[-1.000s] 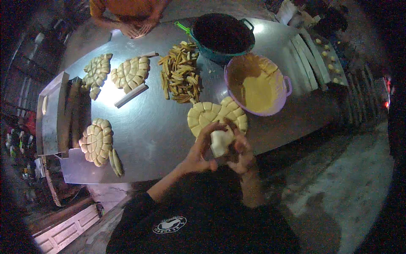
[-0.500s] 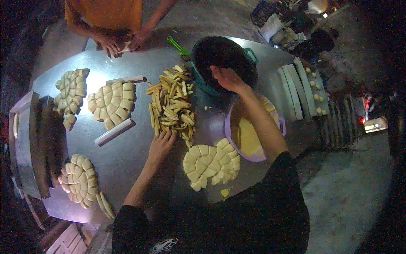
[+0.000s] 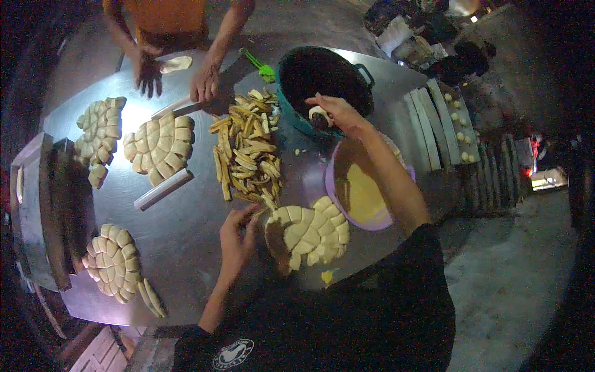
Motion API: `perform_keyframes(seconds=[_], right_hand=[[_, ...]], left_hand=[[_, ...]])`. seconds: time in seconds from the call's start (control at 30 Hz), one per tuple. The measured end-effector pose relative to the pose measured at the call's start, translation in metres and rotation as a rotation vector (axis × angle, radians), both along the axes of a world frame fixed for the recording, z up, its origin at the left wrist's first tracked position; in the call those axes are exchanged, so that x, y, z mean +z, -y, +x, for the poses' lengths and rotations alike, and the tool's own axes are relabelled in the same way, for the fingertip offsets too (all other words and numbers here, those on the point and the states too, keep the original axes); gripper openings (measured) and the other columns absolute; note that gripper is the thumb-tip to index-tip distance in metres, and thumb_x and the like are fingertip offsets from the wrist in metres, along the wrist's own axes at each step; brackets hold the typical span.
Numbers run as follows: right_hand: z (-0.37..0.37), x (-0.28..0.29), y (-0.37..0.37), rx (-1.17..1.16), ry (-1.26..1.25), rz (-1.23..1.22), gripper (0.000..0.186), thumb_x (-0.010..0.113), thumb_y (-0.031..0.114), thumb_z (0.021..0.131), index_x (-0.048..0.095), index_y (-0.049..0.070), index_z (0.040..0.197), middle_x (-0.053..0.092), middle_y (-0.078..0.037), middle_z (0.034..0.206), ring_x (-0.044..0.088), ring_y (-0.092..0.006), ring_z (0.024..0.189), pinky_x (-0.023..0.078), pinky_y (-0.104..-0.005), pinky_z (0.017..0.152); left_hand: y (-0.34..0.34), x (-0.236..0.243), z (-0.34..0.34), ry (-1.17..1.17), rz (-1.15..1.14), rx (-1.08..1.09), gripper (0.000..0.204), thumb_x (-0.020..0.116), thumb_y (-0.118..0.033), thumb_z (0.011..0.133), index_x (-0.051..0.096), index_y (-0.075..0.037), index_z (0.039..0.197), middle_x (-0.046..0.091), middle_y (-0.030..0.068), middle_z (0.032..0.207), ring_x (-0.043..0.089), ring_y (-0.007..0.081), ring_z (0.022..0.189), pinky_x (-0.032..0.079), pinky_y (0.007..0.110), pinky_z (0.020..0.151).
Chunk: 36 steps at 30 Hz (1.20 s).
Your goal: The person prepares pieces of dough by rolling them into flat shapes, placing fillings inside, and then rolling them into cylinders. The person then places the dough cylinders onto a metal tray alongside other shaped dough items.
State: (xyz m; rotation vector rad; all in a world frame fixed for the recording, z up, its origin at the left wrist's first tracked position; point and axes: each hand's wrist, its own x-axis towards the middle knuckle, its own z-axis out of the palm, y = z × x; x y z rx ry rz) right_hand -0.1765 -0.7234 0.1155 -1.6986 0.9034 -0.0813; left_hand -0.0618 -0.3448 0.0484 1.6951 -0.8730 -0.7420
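Observation:
My right hand (image 3: pixel 342 116) is over the near side of a dark green basin (image 3: pixel 287 110). Its fingers are closed on a small pale piece of dough (image 3: pixel 314 113) with something dark at its middle. My left hand (image 3: pixel 238 232) is just below a long heap of yellowish-brown slices, perhaps banana (image 3: pixel 248 149). Its fingers are drawn together, and what they hold, if anything, is not clear. Right of it lies a round of dough (image 3: pixel 310 230) cut into pieces, with a brown blurred shape (image 3: pixel 277 245) at its left edge.
A purple tub (image 3: pixel 330 177) of yellow filling stands under my right forearm. More cut dough rounds (image 3: pixel 160 149) lie to the left, near a pale roller-like bar (image 3: pixel 163 190). Across the table, a person's hands (image 3: pixel 206 80) flank flattened dough (image 3: pixel 176 64). A green-handled tool (image 3: pixel 265 71) lies by the basin.
My left hand has drawn back from the heap toward me. My right hand has come up from inside the basin with the dough piece. The other person's hands have moved apart.

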Motion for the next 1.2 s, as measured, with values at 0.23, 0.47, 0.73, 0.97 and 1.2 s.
perform_keyframes(seconds=[0.23,0.47,0.73,0.97,1.2], right_hand=[[-0.057,0.082,-0.159,0.017,0.449,0.252,0.045,0.055,0.019,0.096,0.047,0.005,0.138,0.065,-0.01,0.112,0.063,-0.0166,0.103,0.051,-0.0305,0.088],[-0.119,0.111,-0.276,0.054,0.452,0.408,0.045,0.055,0.014,0.098,0.045,0.014,0.141,0.069,-0.012,0.109,0.066,-0.0188,0.101,0.052,-0.0325,0.091],[-0.149,0.079,-0.348,0.036,0.645,0.387,0.047,0.047,0.012,0.102,0.028,0.011,0.145,0.063,-0.014,0.113,0.063,-0.0194,0.105,0.052,-0.0334,0.09],[-0.179,0.064,-0.361,0.194,0.534,0.498,0.034,0.05,0.017,0.102,0.045,0.002,0.132,0.062,-0.013,0.121,0.06,-0.0176,0.11,0.047,-0.0309,0.095],[-0.182,0.098,-0.364,0.307,0.527,-0.041,0.032,0.064,-0.002,0.087,0.065,-0.001,0.119,0.069,-0.012,0.116,0.066,-0.0191,0.106,0.053,-0.0345,0.093]], left_hand=[[-0.016,0.115,-0.028,-0.119,-0.207,0.071,0.015,0.068,-0.001,0.088,0.068,0.001,0.103,0.071,0.013,0.099,0.068,0.0186,0.091,0.052,0.031,0.083],[-0.053,0.171,-0.076,0.51,-0.288,-0.095,0.029,0.078,-0.004,0.074,0.073,-0.014,0.1,0.055,0.0101,0.102,0.057,0.0257,0.094,0.048,0.035,0.079],[-0.113,0.129,-0.117,-0.959,0.011,-0.041,0.082,0.026,-0.07,0.097,0.054,0.001,0.13,0.055,0.0159,0.132,0.049,0.0304,0.126,0.036,0.045,0.107],[-0.147,0.133,-0.154,-1.039,-0.152,-0.027,0.056,0.042,-0.049,0.098,0.052,-0.001,0.127,0.058,0.0127,0.124,0.056,0.0256,0.116,0.045,0.041,0.099],[-0.15,0.143,-0.159,-1.059,-0.2,0.058,0.031,0.062,-0.02,0.094,0.05,-0.003,0.117,0.06,0.0093,0.109,0.062,0.0192,0.104,0.052,0.036,0.093]])
